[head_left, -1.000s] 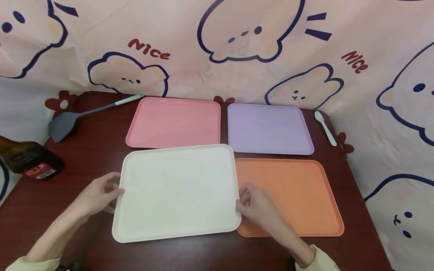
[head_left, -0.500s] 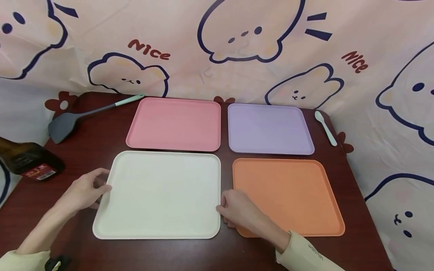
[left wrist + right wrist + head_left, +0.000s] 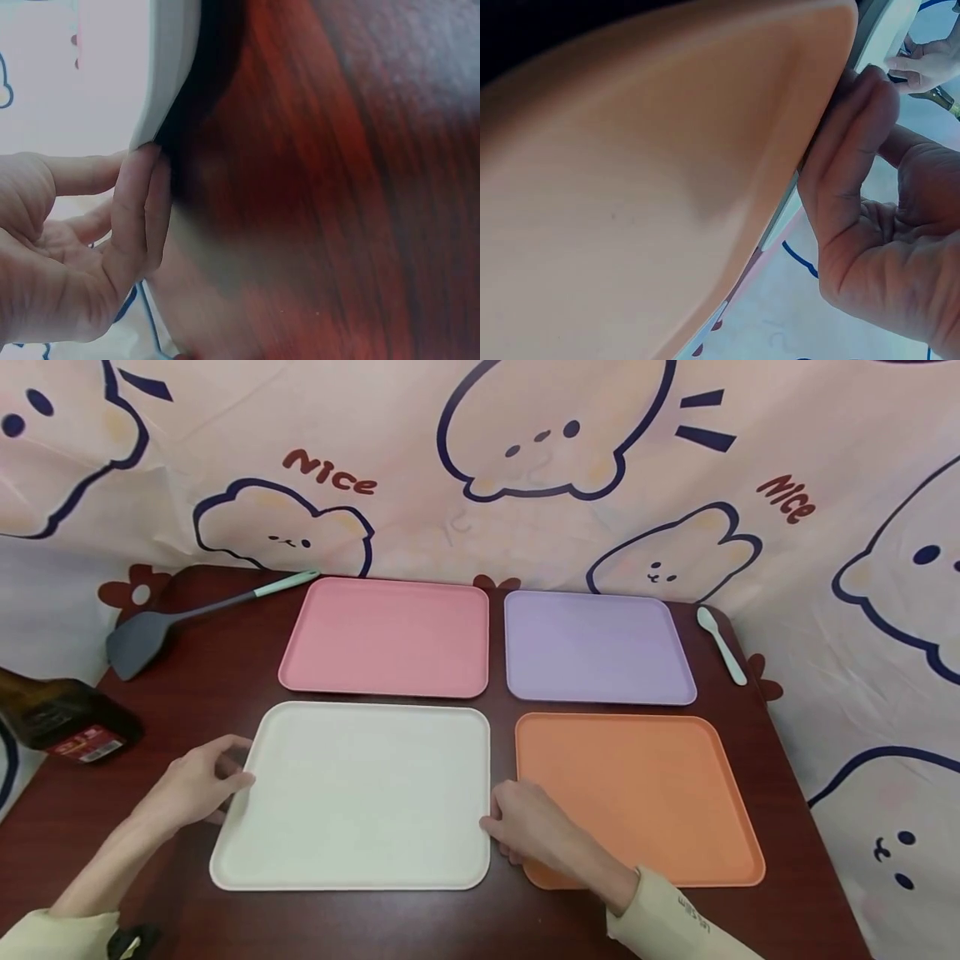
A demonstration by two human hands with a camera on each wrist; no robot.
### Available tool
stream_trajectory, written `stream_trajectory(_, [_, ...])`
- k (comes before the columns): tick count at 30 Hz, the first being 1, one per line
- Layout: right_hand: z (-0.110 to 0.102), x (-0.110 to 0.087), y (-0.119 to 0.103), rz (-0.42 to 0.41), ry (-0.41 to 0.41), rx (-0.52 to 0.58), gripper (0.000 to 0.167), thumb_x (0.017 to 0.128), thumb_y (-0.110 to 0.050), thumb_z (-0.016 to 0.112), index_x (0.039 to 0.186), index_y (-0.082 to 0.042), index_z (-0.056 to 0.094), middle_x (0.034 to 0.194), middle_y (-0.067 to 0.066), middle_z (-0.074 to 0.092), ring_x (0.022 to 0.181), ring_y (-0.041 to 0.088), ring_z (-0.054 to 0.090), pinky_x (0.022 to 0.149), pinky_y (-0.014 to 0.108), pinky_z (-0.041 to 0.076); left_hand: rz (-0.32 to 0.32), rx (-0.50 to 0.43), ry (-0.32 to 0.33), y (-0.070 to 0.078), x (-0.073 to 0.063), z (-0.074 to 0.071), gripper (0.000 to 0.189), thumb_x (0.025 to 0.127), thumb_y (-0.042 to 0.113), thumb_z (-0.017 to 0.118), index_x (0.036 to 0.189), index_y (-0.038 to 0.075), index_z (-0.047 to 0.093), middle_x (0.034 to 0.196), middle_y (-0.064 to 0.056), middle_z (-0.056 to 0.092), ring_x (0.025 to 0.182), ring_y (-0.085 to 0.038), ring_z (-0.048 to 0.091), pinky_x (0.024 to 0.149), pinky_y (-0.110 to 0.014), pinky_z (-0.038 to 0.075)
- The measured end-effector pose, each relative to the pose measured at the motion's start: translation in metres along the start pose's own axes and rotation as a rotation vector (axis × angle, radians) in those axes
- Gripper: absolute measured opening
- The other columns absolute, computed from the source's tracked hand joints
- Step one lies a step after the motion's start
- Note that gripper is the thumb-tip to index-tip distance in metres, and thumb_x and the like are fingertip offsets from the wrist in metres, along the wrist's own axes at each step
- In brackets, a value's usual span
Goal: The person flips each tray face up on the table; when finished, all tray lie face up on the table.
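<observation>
A white tray lies at the front left of the dark red-brown table, seemingly flat. My left hand pinches its left rim, the thumb over the edge; in the left wrist view the fingers bend under that rim. On the opposite side my right hand pinches the right rim, its fingers in the gap beside the orange tray. The right wrist view shows the right hand's curled fingers close to the orange tray's edge. Behind the white tray lies a pink tray, with a purple tray to its right.
A grey spatula with a mint handle lies at the back left. In front of it a dark bottle rests on its side. A pale spoon lies near the right table edge. A patterned cloth hangs behind the table.
Both hands have brought the white tray left and squared it, off the orange tray's edge and away from the pink one. In the last half second it shifted only slightly.
</observation>
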State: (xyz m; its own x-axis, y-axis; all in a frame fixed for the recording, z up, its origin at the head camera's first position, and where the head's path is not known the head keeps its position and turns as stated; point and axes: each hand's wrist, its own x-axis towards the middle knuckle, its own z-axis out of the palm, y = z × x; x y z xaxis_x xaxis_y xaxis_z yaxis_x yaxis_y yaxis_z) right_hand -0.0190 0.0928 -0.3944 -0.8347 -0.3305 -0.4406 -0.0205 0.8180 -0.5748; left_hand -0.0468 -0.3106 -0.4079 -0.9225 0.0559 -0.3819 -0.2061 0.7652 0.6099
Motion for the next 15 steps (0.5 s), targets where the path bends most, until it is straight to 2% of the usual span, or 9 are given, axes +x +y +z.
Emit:
stream_trajectory(5, [0.001,-0.001,0.000,-0.006,0.014,-0.014,0.028,0.090,-0.011,0.063,0.064,-0.011,0.055,0.046,-0.003,0.054,0.035,0.007,0.052,0.040,0.023,0.046,0.007,0.006,0.009,0.001,0.001,0.002,0.049,0.087,0.002,0.066,0.128,-0.009,0.042,0.087,-0.021,0.059,0.062,-0.020,0.063,0.048,-0.036,0.056])
stream_trajectory(8, [-0.002,-0.003,0.003,-0.014,0.015,0.017,0.027,0.092,-0.015,0.062,0.067,-0.011,0.054,0.047,-0.003,0.053,0.036,0.008,0.052,0.041,0.024,0.045,0.009,0.016,0.004,0.004,0.002,0.004,0.048,0.087,0.002,0.067,0.127,-0.009,0.043,0.086,-0.020,0.059,0.063,-0.021,0.063,0.048,-0.036,0.056])
stream_trajectory(10, [-0.007,-0.006,0.007,-0.050,0.045,0.037,0.023,0.093,-0.018,0.061,0.072,-0.012,0.056,0.051,-0.004,0.053,0.040,0.007,0.052,0.042,0.024,0.044,0.007,0.063,0.008,0.007,0.001,0.003,0.047,0.088,0.006,0.066,0.126,-0.009,0.043,0.086,-0.020,0.059,0.064,-0.021,0.062,0.049,-0.036,0.056])
stream_trajectory(12, [-0.017,-0.010,0.012,-0.094,0.119,0.043,0.017,0.093,-0.021,0.062,0.079,-0.013,0.059,0.056,-0.006,0.054,0.047,0.007,0.052,0.046,0.024,0.044,0.007,0.151,0.057,0.013,0.000,0.002,0.046,0.090,0.013,0.066,0.125,-0.008,0.045,0.087,-0.021,0.059,0.067,-0.025,0.060,0.050,-0.040,0.054])
stream_trajectory(15, [-0.038,-0.017,0.021,-0.144,0.277,0.032,0.006,0.092,-0.019,0.062,0.090,-0.013,0.064,0.068,-0.008,0.058,0.061,0.007,0.055,0.056,0.027,0.048,0.018,0.281,0.214,0.028,-0.003,0.002,0.048,0.090,0.022,0.065,0.125,-0.007,0.047,0.098,-0.028,0.054,0.082,-0.039,0.056,0.056,-0.052,0.048])
